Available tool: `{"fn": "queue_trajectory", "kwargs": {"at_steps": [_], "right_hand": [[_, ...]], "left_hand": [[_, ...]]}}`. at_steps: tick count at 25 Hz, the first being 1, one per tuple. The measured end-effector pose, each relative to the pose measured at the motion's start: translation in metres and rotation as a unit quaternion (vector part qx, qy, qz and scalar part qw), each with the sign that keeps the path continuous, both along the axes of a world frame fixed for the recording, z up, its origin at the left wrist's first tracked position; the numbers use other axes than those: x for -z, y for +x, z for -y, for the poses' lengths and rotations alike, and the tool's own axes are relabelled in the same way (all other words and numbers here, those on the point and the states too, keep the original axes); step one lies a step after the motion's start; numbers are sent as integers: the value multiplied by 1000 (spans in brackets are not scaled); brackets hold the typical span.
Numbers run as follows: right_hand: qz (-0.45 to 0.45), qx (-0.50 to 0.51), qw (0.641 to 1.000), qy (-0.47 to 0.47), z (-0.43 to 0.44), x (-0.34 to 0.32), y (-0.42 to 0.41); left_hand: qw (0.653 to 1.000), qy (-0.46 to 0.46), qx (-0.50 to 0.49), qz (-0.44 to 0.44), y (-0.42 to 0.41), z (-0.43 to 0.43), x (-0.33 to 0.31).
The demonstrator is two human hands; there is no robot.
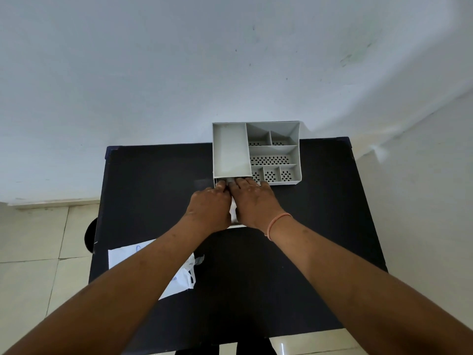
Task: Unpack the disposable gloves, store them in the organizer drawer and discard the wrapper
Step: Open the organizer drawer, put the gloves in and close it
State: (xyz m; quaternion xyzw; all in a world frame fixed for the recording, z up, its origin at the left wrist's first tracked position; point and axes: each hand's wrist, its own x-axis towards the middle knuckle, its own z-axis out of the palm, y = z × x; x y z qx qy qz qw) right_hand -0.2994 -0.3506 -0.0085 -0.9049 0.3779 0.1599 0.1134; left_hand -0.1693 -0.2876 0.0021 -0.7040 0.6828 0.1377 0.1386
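Note:
A grey organizer (230, 149) with several open compartments stands at the far middle of the black table (307, 226). Below its front edge a white drawer (236, 226) is pulled out toward me, mostly covered by both hands. My left hand (210, 208) has its fingers curled at the organizer's front lip. My right hand (252, 201) lies flat over the drawer, fingers spread and reaching under the organizer. A sliver of white (233, 213) shows between the hands. The gloves are hidden. The torn white wrapper (122, 257) lies on the table's left, partly under my left forearm.
The table stands against a pale wall, with tiled floor (30, 247) to the left and right. A dark round object (90, 234) shows on the floor beside the table's left edge. A pink band circles my right wrist (277, 221).

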Motion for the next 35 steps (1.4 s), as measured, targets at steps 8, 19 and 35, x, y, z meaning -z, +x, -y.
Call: {"fn": "queue_trajectory", "kwargs": {"at_steps": [8, 19, 35], "right_hand": [[-3, 10, 996, 91, 1, 7, 0], [171, 437, 862, 190, -20, 36, -24], [373, 605, 634, 305, -23, 35, -27]], "left_hand": [[996, 26, -35, -78, 3, -9, 16], [832, 4, -446, -330, 8, -19, 39], [767, -29, -509, -391, 10, -19, 41]]}}
